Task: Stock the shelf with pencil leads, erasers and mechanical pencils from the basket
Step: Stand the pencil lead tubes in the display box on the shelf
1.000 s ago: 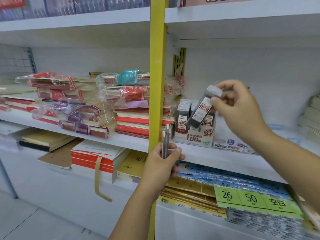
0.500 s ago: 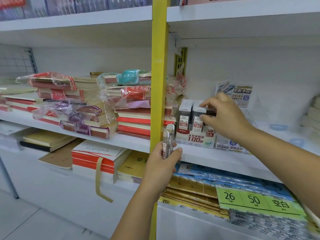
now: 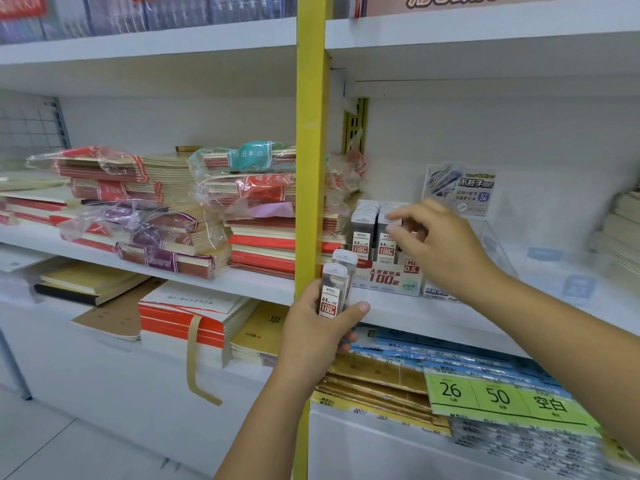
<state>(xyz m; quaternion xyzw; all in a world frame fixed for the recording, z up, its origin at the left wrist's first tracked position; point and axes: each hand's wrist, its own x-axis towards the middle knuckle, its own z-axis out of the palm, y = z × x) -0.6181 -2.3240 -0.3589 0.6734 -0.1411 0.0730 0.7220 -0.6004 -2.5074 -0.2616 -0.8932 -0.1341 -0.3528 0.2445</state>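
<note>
Lead cases (image 3: 334, 289) in left hand (image 3: 311, 327)

The lead cases (image 3: 334, 292) are glossy plastic, the notebooks (image 3: 166, 168) matt paper in crinkled clear film (image 3: 211, 188).

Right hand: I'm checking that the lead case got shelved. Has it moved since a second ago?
Yes. The right hand has dropped and shifted left toward the yellow post, from above the display box down to the lead cases standing in it.
</note>
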